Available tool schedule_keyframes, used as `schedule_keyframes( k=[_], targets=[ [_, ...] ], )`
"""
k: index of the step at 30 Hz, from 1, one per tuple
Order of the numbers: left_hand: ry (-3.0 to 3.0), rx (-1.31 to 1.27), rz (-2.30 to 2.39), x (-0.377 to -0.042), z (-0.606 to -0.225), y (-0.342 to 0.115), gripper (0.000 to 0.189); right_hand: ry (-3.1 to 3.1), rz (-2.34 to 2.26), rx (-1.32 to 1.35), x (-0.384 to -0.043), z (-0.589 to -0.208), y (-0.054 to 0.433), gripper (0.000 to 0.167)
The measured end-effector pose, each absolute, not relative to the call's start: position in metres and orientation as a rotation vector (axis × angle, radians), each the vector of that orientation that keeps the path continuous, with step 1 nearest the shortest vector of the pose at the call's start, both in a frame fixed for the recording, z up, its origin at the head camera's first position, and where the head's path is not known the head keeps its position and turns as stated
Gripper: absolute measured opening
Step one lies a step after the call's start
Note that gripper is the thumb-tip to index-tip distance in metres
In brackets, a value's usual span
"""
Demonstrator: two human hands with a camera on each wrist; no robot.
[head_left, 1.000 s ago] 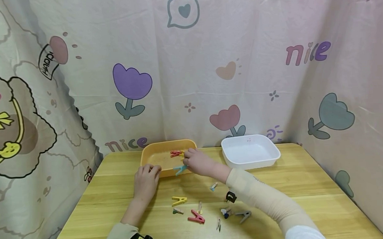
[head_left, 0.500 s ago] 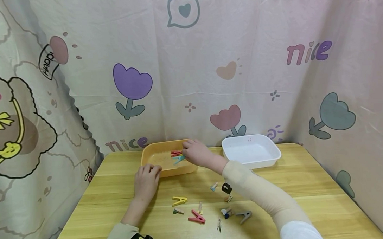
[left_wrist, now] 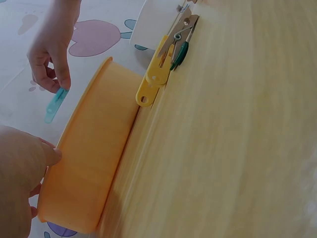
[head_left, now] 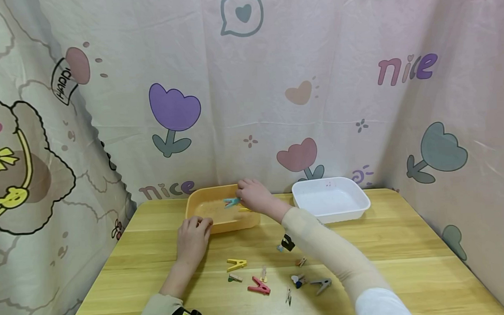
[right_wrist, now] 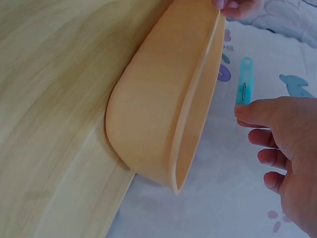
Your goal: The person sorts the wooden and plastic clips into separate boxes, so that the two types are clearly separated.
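My right hand (head_left: 253, 194) pinches a light blue clothespin (head_left: 231, 202) between thumb and forefinger, over the right part of an orange plastic tub (head_left: 221, 226). In the right wrist view the clothespin (right_wrist: 245, 82) points away from the fingertips, above the tub's rim. My left hand (head_left: 191, 238) grips the tub's near left rim, with the thumb (left_wrist: 52, 154) outside and the other fingers over the edge. Inside the tub a yellow clothespin (head_left: 244, 209) shows below the right hand. The red clothespin there is now hidden.
A white tub (head_left: 331, 216) stands right of the orange one. Scattered across the wooden table (head_left: 405, 263) are a yellow clothespin (head_left: 236, 264), a red clothespin (head_left: 259, 286), a grey clothespin (head_left: 321, 285) and several small wooden ones. A printed curtain (head_left: 233, 107) hangs behind.
My right hand has moved the light blue clothespin from the tub's near rim farther back and slightly left, over its inside. The left hand has stayed at the rim.
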State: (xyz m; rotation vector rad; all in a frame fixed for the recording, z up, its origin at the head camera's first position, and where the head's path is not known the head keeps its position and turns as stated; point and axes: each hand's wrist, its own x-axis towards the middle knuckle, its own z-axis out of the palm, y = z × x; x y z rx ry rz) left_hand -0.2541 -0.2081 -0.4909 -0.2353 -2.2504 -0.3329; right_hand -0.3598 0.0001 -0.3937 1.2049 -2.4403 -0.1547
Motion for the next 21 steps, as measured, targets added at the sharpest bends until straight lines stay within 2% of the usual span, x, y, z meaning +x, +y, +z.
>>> schedule_keyframes(
  k=[21],
  targets=[
    [-2.263,-0.233,-0.334,-0.253,-0.490,-0.208,0.014,-2.649,-0.052,1.043,-0.390,-0.418,-0.016,0.011]
  ],
)
